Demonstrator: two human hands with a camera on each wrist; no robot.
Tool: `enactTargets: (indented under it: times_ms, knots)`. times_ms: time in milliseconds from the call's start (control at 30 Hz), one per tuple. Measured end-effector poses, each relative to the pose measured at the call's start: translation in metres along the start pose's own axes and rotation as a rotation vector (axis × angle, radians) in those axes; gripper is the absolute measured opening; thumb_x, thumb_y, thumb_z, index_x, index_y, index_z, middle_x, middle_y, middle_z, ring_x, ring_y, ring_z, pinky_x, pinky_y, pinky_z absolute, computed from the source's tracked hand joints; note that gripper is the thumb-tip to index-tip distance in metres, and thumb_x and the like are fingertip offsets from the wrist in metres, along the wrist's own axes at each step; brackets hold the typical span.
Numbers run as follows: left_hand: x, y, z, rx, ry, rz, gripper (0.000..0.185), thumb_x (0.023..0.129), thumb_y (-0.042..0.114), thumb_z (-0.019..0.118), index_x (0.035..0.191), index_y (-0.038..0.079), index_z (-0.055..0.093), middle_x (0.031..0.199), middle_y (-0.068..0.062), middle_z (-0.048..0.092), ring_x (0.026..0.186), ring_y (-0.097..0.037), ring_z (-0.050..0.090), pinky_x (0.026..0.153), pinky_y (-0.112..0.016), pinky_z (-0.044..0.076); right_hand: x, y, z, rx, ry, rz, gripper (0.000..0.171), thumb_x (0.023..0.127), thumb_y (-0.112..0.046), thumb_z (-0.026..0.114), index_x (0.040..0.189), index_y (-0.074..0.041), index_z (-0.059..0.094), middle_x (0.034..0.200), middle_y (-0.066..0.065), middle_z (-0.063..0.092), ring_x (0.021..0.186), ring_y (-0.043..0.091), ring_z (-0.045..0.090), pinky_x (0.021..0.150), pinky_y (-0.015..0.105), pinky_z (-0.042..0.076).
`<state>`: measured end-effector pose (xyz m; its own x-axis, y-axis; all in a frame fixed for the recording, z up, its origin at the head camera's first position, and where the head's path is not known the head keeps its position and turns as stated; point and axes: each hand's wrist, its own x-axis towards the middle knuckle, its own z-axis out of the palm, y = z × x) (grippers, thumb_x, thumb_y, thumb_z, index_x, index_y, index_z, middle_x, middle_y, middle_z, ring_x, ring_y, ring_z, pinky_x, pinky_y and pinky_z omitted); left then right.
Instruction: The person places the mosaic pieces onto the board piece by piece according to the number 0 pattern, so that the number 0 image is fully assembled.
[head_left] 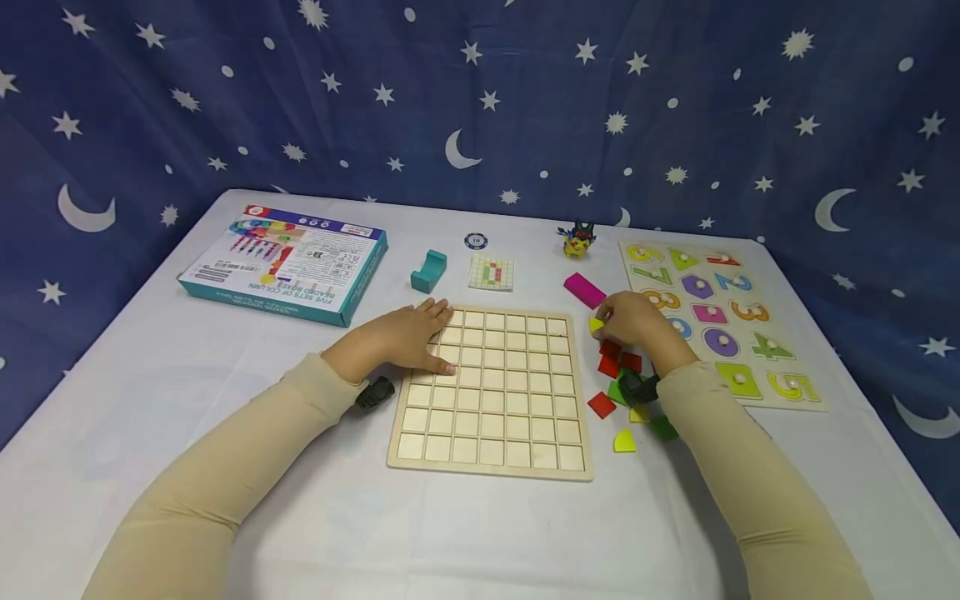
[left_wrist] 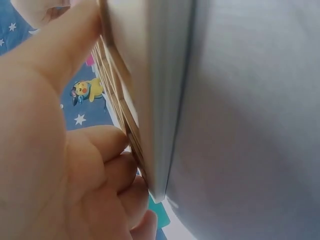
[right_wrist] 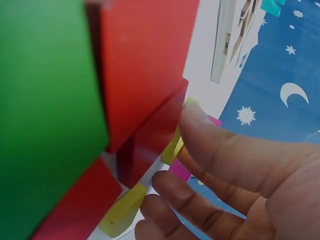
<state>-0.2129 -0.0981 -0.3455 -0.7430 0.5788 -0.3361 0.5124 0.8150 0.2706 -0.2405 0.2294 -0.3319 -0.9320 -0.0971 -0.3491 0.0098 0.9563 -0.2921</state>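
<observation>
Head view: left hand (head_left: 408, 337) lies flat, fingers straight, on the near-left corner of the wooden grid board (head_left: 495, 392), pressing it to the table. Right hand (head_left: 633, 321) sits just right of the board over the loose coloured pieces (head_left: 611, 367), fingertips pinching a yellow piece (head_left: 595, 325); red and green ones lie under its wrist.

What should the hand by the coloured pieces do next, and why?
Probably pinch the yellow piece and lift it over to the wooden grid board. The right hand has its fingertips on that piece at the top of the pile of coloured pieces, every square of the board looks bare, and the left hand lies flat on the board's corner, steadying it.
</observation>
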Motion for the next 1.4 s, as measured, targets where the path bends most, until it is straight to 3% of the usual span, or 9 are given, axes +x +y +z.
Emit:
enactTargets:
  times_ms: [367, 600, 700, 867, 1000, 1133, 1267, 1400]
  knots:
    - [-0.003, -0.002, -0.002, -0.047, -0.029, 0.040, 0.105, 0.077, 0.053, 0.066, 0.145, -0.004, 0.010, 0.153, -0.020, 0.004, 0.142, -0.034, 0.000, 0.114, -0.048, 0.007, 0.004, 0.000, 0.003, 0.032, 0.004, -0.015, 0.019, 0.082, -0.012, 0.068, 0.088, -0.003, 0.053, 0.085, 0.011, 0.052, 0.074, 0.023, 0.052, 0.061, 0.027, 0.044]
    - [-0.004, -0.001, -0.004, -0.048, -0.034, 0.041, 0.104, 0.078, 0.053, 0.065, 0.146, -0.004, 0.009, 0.153, -0.020, 0.002, 0.141, -0.035, -0.001, 0.114, -0.049, 0.008, -0.003, -0.007, -0.004, 0.062, 0.011, -0.087, 0.013, 0.088, -0.012, 0.059, 0.088, -0.006, 0.047, 0.083, 0.012, 0.053, 0.065, 0.022, 0.052, 0.053, 0.025, 0.042]
    - [-0.005, -0.001, -0.004, -0.046, -0.033, 0.039, 0.104, 0.079, 0.053, 0.065, 0.146, -0.004, 0.009, 0.153, -0.020, 0.003, 0.141, -0.035, 0.000, 0.114, -0.049, 0.008, -0.005, -0.012, -0.007, 0.100, 0.005, -0.135, 0.012, 0.091, -0.010, 0.055, 0.099, -0.005, 0.049, 0.086, 0.013, 0.060, 0.067, 0.022, 0.057, 0.056, 0.025, 0.047]
    - [-0.004, -0.001, -0.003, -0.048, -0.033, 0.035, 0.103, 0.079, 0.053, 0.064, 0.146, -0.004, 0.009, 0.153, -0.020, 0.003, 0.141, -0.035, 0.000, 0.114, -0.049, 0.008, -0.007, -0.022, -0.009, 0.170, 0.051, -0.171, 0.025, 0.093, -0.011, 0.053, 0.118, -0.006, 0.057, 0.093, 0.014, 0.066, 0.075, 0.023, 0.061, 0.064, 0.026, 0.051]
    - [-0.004, -0.002, -0.002, -0.046, -0.037, 0.033, 0.103, 0.079, 0.053, 0.064, 0.146, -0.003, 0.009, 0.153, -0.019, 0.002, 0.141, -0.035, -0.001, 0.114, -0.049, 0.008, -0.007, -0.027, -0.009, 0.236, 0.086, -0.179, 0.026, 0.092, -0.013, 0.055, 0.116, -0.002, 0.061, 0.093, 0.016, 0.068, 0.078, 0.026, 0.064, 0.071, 0.032, 0.055]
    - [-0.003, -0.002, -0.001, -0.041, -0.036, 0.032, 0.104, 0.079, 0.054, 0.064, 0.146, -0.003, 0.009, 0.153, -0.019, 0.002, 0.141, -0.035, -0.001, 0.114, -0.048, 0.009, -0.007, -0.032, -0.009, 0.329, 0.074, -0.194, 0.031, 0.091, -0.018, 0.059, 0.118, -0.003, 0.062, 0.104, 0.017, 0.067, 0.090, 0.029, 0.066, 0.083, 0.042, 0.053]
    - [-0.001, -0.003, -0.001, -0.044, -0.043, 0.028, 0.104, 0.079, 0.055, 0.064, 0.146, -0.002, 0.008, 0.153, -0.018, 0.001, 0.142, -0.033, -0.002, 0.115, -0.047, 0.007, -0.003, -0.038, -0.008, 0.407, 0.057, -0.221, 0.038, 0.090, -0.027, 0.060, 0.120, -0.005, 0.061, 0.112, 0.015, 0.065, 0.095, 0.029, 0.065, 0.086, 0.042, 0.051]
    - [0.000, -0.004, 0.000, -0.049, -0.049, 0.024, 0.105, 0.078, 0.055, 0.064, 0.146, -0.001, 0.007, 0.154, -0.017, 0.000, 0.142, -0.033, -0.003, 0.115, -0.045, 0.007, 0.001, -0.047, -0.006, 0.435, 0.027, -0.275, 0.031, 0.092, -0.019, 0.057, 0.118, -0.002, 0.062, 0.111, 0.017, 0.065, 0.095, 0.029, 0.064, 0.084, 0.040, 0.053]
